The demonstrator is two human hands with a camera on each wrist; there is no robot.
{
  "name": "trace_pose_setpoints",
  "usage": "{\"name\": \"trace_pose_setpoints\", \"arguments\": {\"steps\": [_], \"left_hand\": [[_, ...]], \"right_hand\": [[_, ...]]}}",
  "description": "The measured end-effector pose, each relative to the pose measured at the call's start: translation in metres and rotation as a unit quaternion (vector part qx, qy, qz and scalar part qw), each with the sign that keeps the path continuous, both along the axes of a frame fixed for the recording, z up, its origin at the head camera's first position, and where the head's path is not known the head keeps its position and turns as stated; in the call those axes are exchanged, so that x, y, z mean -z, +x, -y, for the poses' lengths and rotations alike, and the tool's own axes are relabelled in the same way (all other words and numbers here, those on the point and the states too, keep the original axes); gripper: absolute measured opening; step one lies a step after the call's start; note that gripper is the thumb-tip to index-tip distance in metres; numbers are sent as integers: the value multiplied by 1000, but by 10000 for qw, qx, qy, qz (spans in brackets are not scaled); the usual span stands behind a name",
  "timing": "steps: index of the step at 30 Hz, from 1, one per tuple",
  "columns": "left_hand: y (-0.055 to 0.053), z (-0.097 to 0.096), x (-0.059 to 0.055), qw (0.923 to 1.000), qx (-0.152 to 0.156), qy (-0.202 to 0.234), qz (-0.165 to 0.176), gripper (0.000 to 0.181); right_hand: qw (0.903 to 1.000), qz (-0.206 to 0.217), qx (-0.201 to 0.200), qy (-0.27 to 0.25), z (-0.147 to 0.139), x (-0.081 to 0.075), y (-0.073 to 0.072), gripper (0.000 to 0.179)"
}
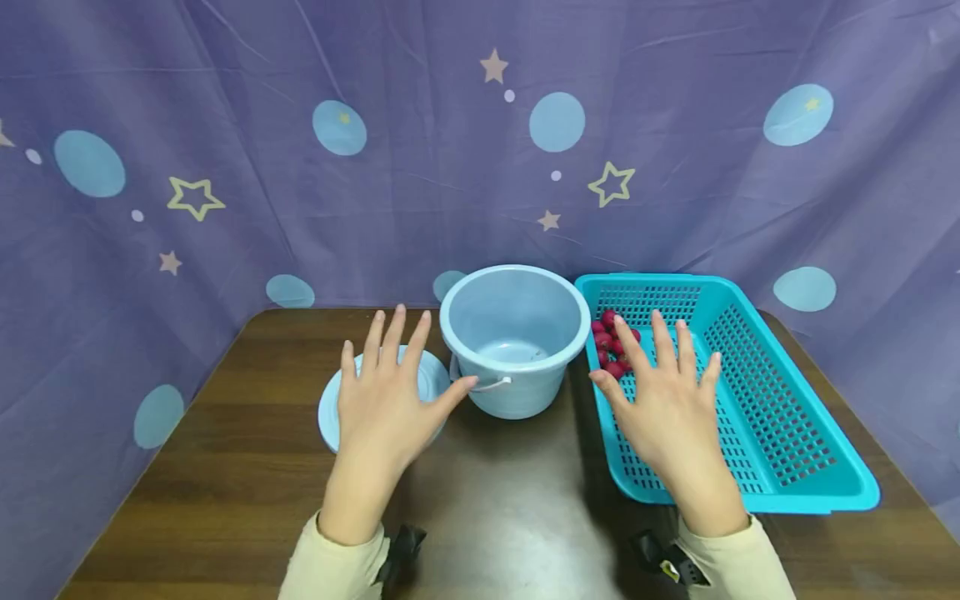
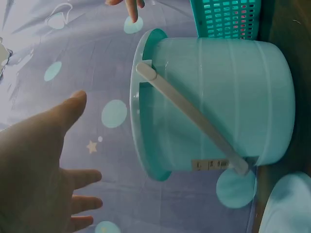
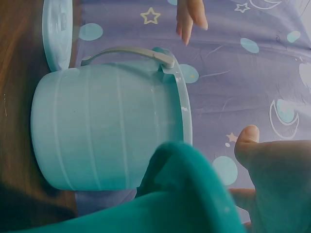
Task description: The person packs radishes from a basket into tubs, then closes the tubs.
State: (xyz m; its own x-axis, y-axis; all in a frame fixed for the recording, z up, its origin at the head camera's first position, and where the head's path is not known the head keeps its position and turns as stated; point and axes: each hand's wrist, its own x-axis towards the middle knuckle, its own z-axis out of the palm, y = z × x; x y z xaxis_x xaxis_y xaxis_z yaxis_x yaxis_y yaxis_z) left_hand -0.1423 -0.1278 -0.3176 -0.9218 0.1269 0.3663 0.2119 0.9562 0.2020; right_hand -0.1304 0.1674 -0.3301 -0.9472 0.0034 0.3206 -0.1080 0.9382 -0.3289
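Observation:
My left hand (image 1: 386,400) hovers with fingers spread and straight, holding nothing. It overlaps a round light-blue lid (image 1: 328,408) lying on the table in the head view. Between my hands stands a light-blue bucket (image 1: 517,392), upright, with nothing large inside. Its pale handle (image 2: 194,119) hangs down on the left side. My right hand (image 1: 667,408), also spread and holding nothing, is above the left part of a turquoise slotted basket (image 1: 780,400). Several small, round, dark-red pieces (image 1: 603,340) lie in the basket's back left, partly hidden by the right fingers.
Everything stands on a dark brown wooden table (image 1: 210,467). Behind it hangs a purple curtain (image 1: 420,167) with stars and blue dots, close to the table's back edge. The basket's left rim is right next to the bucket.

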Motion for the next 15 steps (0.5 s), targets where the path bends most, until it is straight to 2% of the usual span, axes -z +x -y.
{"name": "trace_pose_setpoints", "arguments": {"steps": [5, 8, 15], "left_hand": [[-19, -8, 0, 9976, 508, 437, 154, 94], [-28, -10, 1, 9940, 710, 779, 275, 91], [-50, -8, 8, 9846, 830, 1514, 280, 88]], "right_hand": [[10000, -53, -21, -38, 0, 0, 0, 75], [9998, 4, -110, -136, 0, -1, 1, 74], [9977, 328, -441, -388, 2, 2, 2, 71]]}}
